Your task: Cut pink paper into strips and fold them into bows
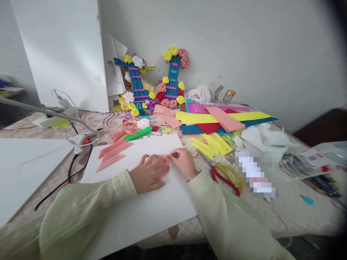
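A piece of pink crepe paper [164,172] lies on a large white sheet [141,216], partly hidden under my fingers. My left hand [148,174] rests flat over it, fingers spread. At its upper right corner, my right hand [184,163] is closed in a pinch on the paper's edge. Left of my hands, several slanted pink paper strips [113,154] lie on the same white sheet. Just past the sheet's far edge are more folded pink pieces [124,134] and a bright green strip [139,133].
Scissors with red handles [226,180] and yellow paper strips [213,144] lie to the right. Behind are stacked crepe sheets [227,117] and two blue guitar shapes with paper flowers [173,77]. A power strip [81,141] with black cable sits left. A plastic bag [314,159] lies far right.
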The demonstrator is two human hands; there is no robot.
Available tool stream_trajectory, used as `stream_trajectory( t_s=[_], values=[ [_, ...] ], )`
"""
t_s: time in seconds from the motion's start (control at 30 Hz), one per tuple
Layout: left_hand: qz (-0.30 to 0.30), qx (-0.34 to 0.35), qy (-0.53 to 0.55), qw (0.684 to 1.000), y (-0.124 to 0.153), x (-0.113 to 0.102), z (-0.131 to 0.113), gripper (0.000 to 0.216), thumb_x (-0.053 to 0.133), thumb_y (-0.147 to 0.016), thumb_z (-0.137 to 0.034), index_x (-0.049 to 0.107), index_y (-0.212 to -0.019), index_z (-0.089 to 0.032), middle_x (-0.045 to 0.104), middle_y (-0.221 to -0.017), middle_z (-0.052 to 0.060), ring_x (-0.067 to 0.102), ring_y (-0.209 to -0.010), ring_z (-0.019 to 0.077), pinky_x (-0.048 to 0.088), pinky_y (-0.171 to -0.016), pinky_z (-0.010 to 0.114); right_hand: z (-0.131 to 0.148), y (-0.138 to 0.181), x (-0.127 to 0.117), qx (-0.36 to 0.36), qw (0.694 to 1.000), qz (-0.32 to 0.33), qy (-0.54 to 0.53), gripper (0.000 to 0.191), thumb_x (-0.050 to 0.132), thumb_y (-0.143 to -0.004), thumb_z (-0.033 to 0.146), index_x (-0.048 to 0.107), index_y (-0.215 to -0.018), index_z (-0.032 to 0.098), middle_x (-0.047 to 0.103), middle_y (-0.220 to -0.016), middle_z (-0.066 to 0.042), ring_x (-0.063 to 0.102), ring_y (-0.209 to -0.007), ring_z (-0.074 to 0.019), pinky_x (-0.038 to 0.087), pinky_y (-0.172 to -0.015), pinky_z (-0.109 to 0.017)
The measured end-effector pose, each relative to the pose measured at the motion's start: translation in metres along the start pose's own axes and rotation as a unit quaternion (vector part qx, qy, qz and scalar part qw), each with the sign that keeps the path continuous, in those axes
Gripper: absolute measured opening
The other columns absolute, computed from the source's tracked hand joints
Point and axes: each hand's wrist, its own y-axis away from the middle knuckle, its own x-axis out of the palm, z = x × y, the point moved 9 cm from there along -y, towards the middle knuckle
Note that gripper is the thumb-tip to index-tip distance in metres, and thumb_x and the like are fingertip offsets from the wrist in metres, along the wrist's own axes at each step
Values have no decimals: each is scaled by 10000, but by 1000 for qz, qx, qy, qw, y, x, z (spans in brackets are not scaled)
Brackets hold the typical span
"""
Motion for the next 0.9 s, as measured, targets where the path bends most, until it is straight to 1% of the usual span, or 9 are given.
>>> stream_trajectory(
  t_s=[0.17,0.3,0.47,0.57,0.67,0.73,0.8,0.87,0.9],
  values=[
    [-12,2,-30,999,-2,-5,-4,415,462,-723,-421,473,-1104,-257,448,-1188,82,314,-1109,326,209,-894,535,-2,0,2,1,1000,-5,2,83,572,-690,227,622,-642,181,626,-663,-19,555,-598,-124,410,-601,-227],
    [-11,-2,-38,999,-2,-5,-6,429,446,-731,-429,463,-1124,-258,450,-1197,81,295,-1128,332,196,-898,545,-2,0,2,1,1000,-10,0,81,575,-683,224,621,-631,182,626,-653,-17,553,-589,-126,413,-592,-230],
    [-27,5,-41,999,1,-4,-6,444,445,-729,-437,455,-1133,-253,437,-1225,82,287,-1142,341,187,-897,558,-3,0,1,-2,1000,-16,-7,73,576,-677,211,615,-621,185,622,-630,-14,544,-565,-127,412,-567,-236],
    [-33,11,-34,999,2,-4,-5,417,443,-736,-430,472,-1113,-253,442,-1226,78,285,-1149,339,185,-896,560,-2,0,-1,-11,1000,-23,-17,88,562,-690,210,609,-621,180,620,-632,-18,543,-567,-132,419,-571,-246],
    [-30,18,-17,999,1,-6,-3,364,414,-763,-419,495,-1081,-263,438,-1242,61,266,-1170,334,173,-894,569,1,3,-5,-34,998,-23,-38,91,538,-716,202,607,-669,166,620,-677,-26,539,-561,-118,435,-578,-239],
    [-28,24,-5,999,2,-11,-2,354,386,-785,-408,483,-1099,-277,417,-1270,46,262,-1177,328,175,-887,572,6,6,-8,-54,997,-13,-52,85,530,-727,186,608,-705,159,619,-701,-28,536,-555,-109,443,-558,-225],
    [-36,27,1,999,8,-22,-1,365,370,-803,-383,441,-1148,-288,392,-1298,42,268,-1174,326,193,-872,569,11,10,-10,-80,995,2,-61,82,531,-727,161,613,-725,157,618,-707,-30,546,-589,-115,446,-546,-220],
    [-57,17,7,998,18,-36,2,373,362,-820,-323,397,-1188,-276,403,-1287,56,303,-1154,309,229,-862,541,16,15,-12,-109,992,19,-65,95,538,-721,133,626,-739,162,620,-720,-34,556,-667,-136,455,-591,-239],
    [-71,5,17,997,25,-42,4,362,353,-828,-276,395,-1186,-257,439,-1250,66,343,-1127,285,256,-860,508,19,17,-13,-125,990,27,-66,114,539,-717,116,634,-753,167,621,-734,-35,554,-710,-147,457,-631,-256]
  ],
)
